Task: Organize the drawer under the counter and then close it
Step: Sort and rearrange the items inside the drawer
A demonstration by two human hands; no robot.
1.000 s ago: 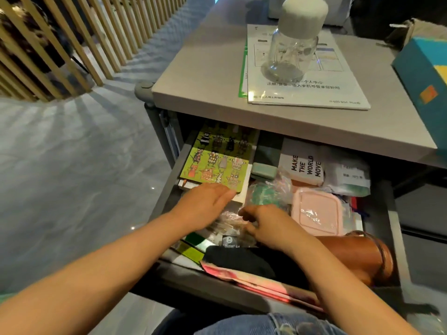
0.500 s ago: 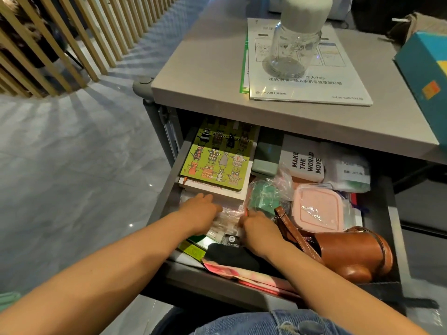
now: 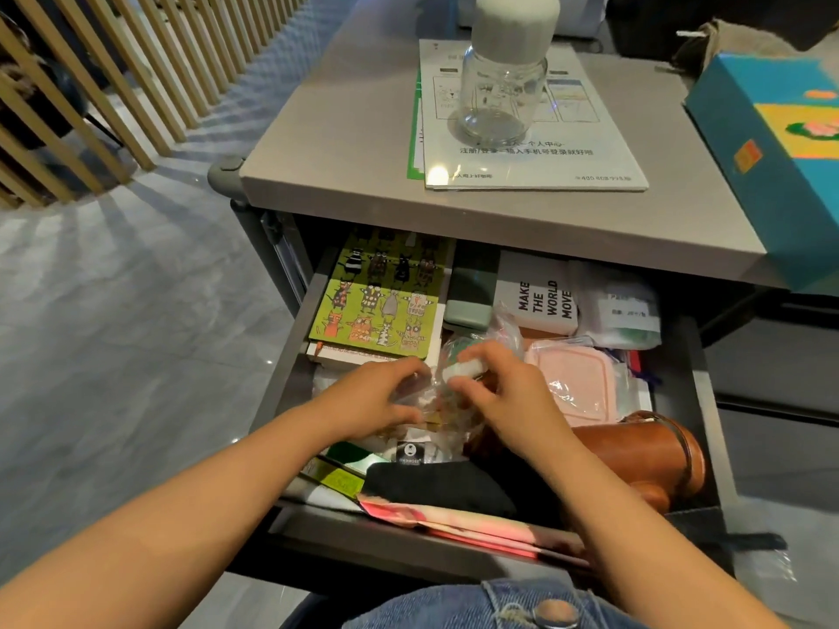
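Open grey drawer (image 3: 290, 351) under the pale grey counter (image 3: 340, 129), pulled out toward the person and packed full. Both hands work at its middle.

Left hand (image 3: 377, 397): fingers curled, thumb and fingertips pinching the left side of a crumpled clear plastic bag (image 3: 431, 401). Right hand (image 3: 508, 392): thumb and forefinger pinch a small white cylinder (image 3: 463, 370), held just above the bag; the other fingers curl down onto the plastic. Cannot tell whether the cylinder is inside the film or outside it.

Step, as I read it: gathering loose bits into the bag before laying it down. To do it well:
- hold the bag's mouth apart with the left hand and feed the cylinder in with the right
- press the air out so that the bag lies flat
- set it in the gap between the green cartoon-animal notebook (image 3: 381, 311) at far left and the pink lidded plastic box (image 3: 576, 383) to the right.

The bag lies between the two hands, touching both, over other papers.

Watch before closing: the brown leather case (image 3: 644, 456) at near right looks tall, and the pink-red paper packet (image 3: 458, 522) rides along the near edge. Either may catch.
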